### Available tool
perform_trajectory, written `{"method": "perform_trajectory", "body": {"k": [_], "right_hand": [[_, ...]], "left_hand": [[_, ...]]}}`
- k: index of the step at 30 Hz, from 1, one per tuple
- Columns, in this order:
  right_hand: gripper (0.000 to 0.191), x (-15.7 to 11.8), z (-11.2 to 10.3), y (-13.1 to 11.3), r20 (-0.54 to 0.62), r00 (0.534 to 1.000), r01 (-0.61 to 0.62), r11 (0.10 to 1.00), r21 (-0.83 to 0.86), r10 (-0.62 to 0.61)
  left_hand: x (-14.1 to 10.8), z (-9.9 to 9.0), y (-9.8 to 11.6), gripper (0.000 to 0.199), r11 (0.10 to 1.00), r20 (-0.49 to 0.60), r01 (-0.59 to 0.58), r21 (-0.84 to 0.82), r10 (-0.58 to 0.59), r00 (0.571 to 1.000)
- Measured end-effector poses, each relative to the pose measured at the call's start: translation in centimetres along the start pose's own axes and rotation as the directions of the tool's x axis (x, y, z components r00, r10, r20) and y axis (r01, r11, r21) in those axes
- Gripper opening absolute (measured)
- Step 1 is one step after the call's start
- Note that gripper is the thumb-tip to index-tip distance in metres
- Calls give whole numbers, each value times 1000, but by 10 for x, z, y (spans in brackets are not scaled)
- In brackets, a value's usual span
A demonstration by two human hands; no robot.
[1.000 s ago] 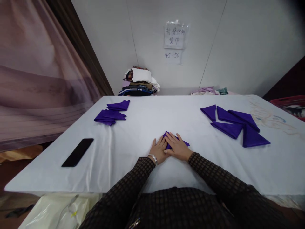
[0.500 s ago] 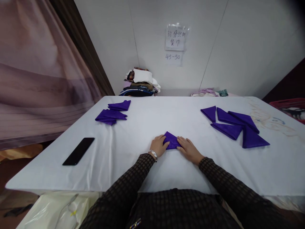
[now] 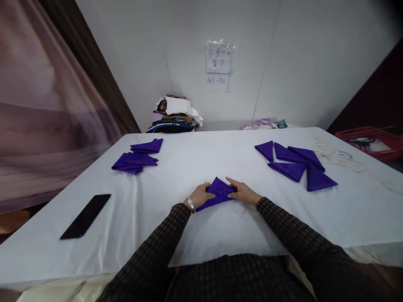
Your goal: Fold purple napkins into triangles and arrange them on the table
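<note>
A purple cloth [image 3: 218, 192] folded to a triangle is between my hands near the front middle of the table, its peak pointing away from me. My left hand [image 3: 201, 196] grips its left side, thumb on top and fingers behind. On the right side my right hand [image 3: 241, 191] pinches the cloth with the thumb over it, while the index finger stretches out past the edge. Several folded purple cloths [image 3: 287, 170] lie at the right. More purple cloths [image 3: 135, 161], loosely folded, rest at the left.
The white-covered table [image 3: 201, 153] also bears a black phone-like slab [image 3: 85, 217] at the left. Behind its far edge are a clothes pile [image 3: 178, 115] and pink cloth [image 3: 260, 124]. A red basket [image 3: 371, 144] stands at the far right; a curtain [image 3: 59, 105] hangs left.
Both hands have shifted from lying against the cloth's sides to gripping it, and its left corner now shows below my left hand. The whole view has swung slightly to the right.
</note>
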State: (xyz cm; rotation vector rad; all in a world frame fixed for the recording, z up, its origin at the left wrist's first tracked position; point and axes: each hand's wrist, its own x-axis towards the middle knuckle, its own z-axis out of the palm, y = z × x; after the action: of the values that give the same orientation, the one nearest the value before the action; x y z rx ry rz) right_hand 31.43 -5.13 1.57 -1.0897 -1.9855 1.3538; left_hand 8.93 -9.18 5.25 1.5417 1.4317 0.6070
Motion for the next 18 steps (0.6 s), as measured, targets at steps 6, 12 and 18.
{"method": "perform_trajectory", "body": {"k": [6, 12, 18], "right_hand": [[47, -9, -13, -30, 276, 959, -169, 914, 370, 65], [48, -26, -33, -42, 258, 961, -224, 831, 509, 101], [44, -46, -81, -40, 136, 976, -217, 840, 497, 171]], "left_hand": [[-6, -9, 11, 32, 940, 143, -5, -341, 58, 988], [6, 10, 41, 38, 914, 237, 13, -407, 92, 967], [43, 43, 60, 43, 880, 278, -10, -474, 161, 947]]}}
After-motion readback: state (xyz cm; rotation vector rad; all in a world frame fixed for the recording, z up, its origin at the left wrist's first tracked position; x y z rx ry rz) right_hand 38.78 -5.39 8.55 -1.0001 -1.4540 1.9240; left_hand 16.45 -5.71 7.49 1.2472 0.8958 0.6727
